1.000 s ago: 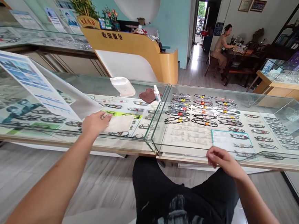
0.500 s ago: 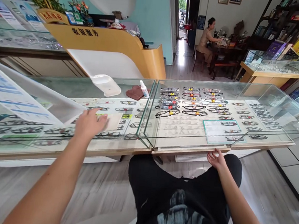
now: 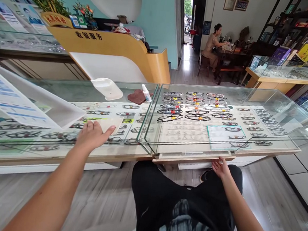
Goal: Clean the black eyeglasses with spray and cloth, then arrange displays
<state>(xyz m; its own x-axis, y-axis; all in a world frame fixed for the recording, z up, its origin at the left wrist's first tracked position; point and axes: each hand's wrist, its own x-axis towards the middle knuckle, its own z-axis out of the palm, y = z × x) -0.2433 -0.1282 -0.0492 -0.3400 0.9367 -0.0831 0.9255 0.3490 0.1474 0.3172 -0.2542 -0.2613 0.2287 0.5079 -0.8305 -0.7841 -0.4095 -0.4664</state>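
Note:
My left hand (image 3: 93,136) is palm down over the glass top of the left display case, fingers spread and thumb out. Its fingertips lie at a flat beige rectangular piece (image 3: 113,125); whether they press on it I cannot tell. My right hand (image 3: 220,167) is low by the front edge of the right case, palm turned up, fingers loosely apart and holding nothing. Its fingertips reach the wooden edge (image 3: 206,160). Several eyeglasses (image 3: 197,117) with dark frames stand in rows on the right case, and more frames lie under the glass.
A white plastic tray (image 3: 108,89), a brown cloth (image 3: 136,96) and a small spray bottle (image 3: 146,93) rest on the left case. A folded printed sheet (image 3: 29,102) stands at far left. Behind is a cash counter (image 3: 108,48). A person (image 3: 212,47) sits at a table farther back.
My left hand has flattened out, its thumb spreading wider over the beige piece. My right hand stays by the case edge. The view has shifted slightly.

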